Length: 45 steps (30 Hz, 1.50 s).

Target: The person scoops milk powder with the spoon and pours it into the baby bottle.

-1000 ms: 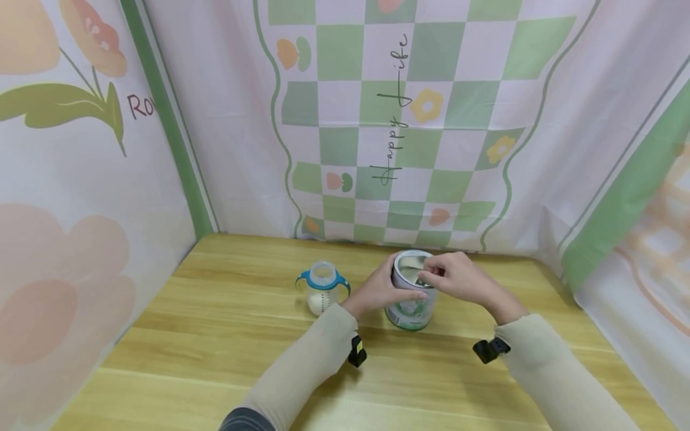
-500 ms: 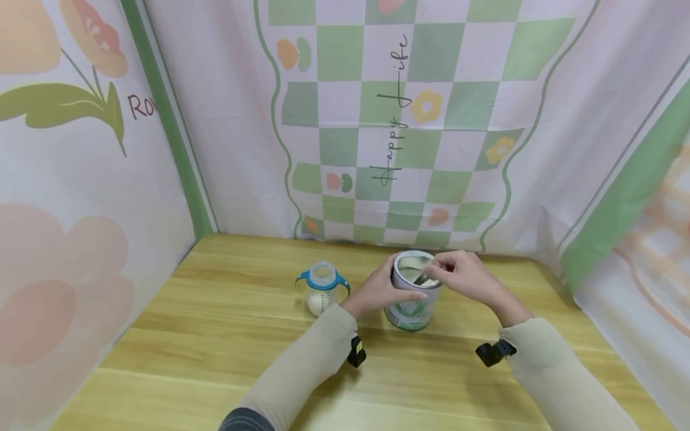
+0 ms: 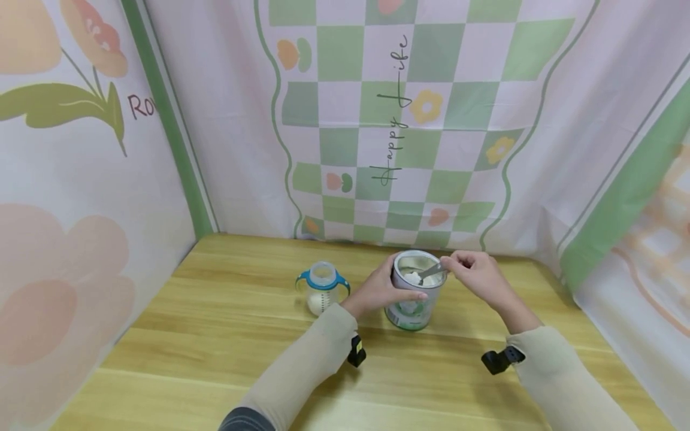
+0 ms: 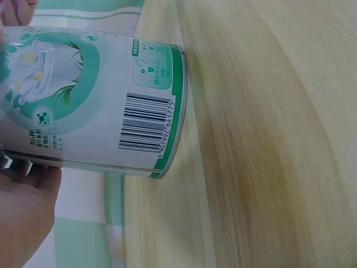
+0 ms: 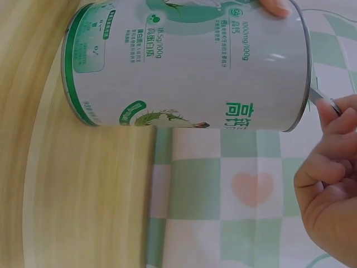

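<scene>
A milk powder tin [image 3: 412, 312], white with green print, stands upright and open-topped on the table. My left hand [image 3: 379, 287] grips its side near the rim, thumb across the front. The left wrist view shows the tin's barcode side [image 4: 146, 121] with fingers behind it. My right hand [image 3: 480, 280] pinches the handle of a metal spoon [image 3: 433, 270], whose bowl end is inside the tin's mouth by a heap of white powder [image 3: 412, 277]. In the right wrist view the spoon's handle [image 5: 316, 95] slants out past the rim.
Left of the tin stands a baby bottle [image 3: 322, 294] with a blue two-handled collar, no cap and white contents low inside. The wooden table [image 3: 259, 263] ends at a checkered cloth [image 3: 399, 149] at the back.
My right hand has drawn back to the right and lifted the spoon, so its handle and the white powder show at the tin's mouth. The left hand has stayed on the tin.
</scene>
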Tool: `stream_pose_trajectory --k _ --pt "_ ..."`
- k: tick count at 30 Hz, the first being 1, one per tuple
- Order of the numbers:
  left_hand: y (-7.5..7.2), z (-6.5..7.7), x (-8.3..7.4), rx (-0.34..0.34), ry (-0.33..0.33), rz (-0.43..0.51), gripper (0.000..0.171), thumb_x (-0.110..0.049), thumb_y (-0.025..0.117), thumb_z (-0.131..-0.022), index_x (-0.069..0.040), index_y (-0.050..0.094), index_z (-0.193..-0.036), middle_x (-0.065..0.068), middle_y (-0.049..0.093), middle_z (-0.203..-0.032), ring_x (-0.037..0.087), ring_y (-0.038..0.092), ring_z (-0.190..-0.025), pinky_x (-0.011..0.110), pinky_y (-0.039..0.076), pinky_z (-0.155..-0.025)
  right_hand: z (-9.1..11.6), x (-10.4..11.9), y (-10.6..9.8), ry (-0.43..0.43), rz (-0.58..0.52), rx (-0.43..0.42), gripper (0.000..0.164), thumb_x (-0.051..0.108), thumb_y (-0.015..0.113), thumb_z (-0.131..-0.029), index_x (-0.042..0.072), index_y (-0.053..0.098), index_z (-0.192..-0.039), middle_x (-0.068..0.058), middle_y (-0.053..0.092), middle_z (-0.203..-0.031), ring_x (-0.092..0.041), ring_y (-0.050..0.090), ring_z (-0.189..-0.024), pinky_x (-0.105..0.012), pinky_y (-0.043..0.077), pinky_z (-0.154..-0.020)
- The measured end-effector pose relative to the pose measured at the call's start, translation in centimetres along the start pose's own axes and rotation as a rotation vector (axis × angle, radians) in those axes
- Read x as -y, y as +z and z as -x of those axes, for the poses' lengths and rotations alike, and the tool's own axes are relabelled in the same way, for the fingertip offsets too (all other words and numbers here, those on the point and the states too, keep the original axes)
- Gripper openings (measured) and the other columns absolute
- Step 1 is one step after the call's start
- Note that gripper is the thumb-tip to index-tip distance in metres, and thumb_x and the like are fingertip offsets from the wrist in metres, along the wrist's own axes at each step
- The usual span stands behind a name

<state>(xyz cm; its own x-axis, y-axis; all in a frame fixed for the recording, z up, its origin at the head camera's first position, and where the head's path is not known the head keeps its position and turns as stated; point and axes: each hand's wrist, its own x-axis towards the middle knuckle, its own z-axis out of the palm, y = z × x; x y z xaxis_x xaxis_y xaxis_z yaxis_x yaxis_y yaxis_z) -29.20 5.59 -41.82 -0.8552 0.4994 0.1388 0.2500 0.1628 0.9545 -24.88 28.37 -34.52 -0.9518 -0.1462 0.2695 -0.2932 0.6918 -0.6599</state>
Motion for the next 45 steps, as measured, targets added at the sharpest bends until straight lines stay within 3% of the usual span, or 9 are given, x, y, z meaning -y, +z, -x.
stream_pose_trajectory --k 11,19,31,37,45 --pt "0.0 0.0 0.1 0.005 0.007 0.003 0.093 -0.039 0.088 -0.078 -0.031 0.034 -0.152 -0.012 0.052 -0.134 0.009 0.053 -0.119 0.04 0.044 -0.1 0.4 0.1 0.7 -0.118 0.095 -0.17 0.036 0.033 0.062 -0.102 0.012 0.058 -0.073 0.0 0.045 -0.057 -0.013 0.038 -0.048 -0.028 0.034 -0.047" --pt "0.1 0.1 0.0 -0.003 -0.016 -0.004 0.094 -0.041 0.088 -0.077 -0.03 0.033 -0.153 -0.011 0.049 -0.138 0.011 0.051 -0.122 0.042 0.043 -0.102 0.4 -0.2 0.9 -0.084 0.048 -0.187 0.037 0.034 0.06 -0.102 0.01 0.057 -0.075 -0.001 0.044 -0.058 -0.013 0.037 -0.048 -0.028 0.033 -0.048" --pt "0.1 0.1 0.1 0.001 -0.011 0.003 0.094 -0.04 0.088 -0.078 -0.031 0.033 -0.153 -0.01 0.049 -0.14 0.011 0.051 -0.123 0.044 0.042 -0.103 0.1 -1.0 0.6 0.106 -0.221 -0.119 0.041 0.037 0.058 -0.103 0.0 0.067 -0.089 0.004 0.044 -0.059 -0.012 0.038 -0.052 -0.03 0.034 -0.046" --pt "0.2 0.2 -0.1 0.0 -0.011 0.014 0.095 -0.039 0.087 -0.079 -0.03 0.03 -0.155 -0.009 0.047 -0.14 0.012 0.05 -0.124 0.043 0.042 -0.103 0.2 -0.8 0.6 0.133 -0.353 -0.096 0.039 0.037 0.058 -0.103 0.002 0.064 -0.086 0.004 0.05 -0.066 -0.009 0.04 -0.058 -0.025 0.039 -0.054" --pt "0.2 0.2 -0.2 0.007 0.007 0.051 0.093 -0.034 0.086 -0.081 -0.029 0.03 -0.155 -0.011 0.046 -0.139 0.009 0.049 -0.123 0.042 0.041 -0.103 0.1 -0.9 0.5 0.149 -0.417 -0.081 0.036 0.035 0.056 -0.104 0.005 0.065 -0.086 0.003 0.051 -0.07 -0.01 0.041 -0.061 -0.024 0.041 -0.058"
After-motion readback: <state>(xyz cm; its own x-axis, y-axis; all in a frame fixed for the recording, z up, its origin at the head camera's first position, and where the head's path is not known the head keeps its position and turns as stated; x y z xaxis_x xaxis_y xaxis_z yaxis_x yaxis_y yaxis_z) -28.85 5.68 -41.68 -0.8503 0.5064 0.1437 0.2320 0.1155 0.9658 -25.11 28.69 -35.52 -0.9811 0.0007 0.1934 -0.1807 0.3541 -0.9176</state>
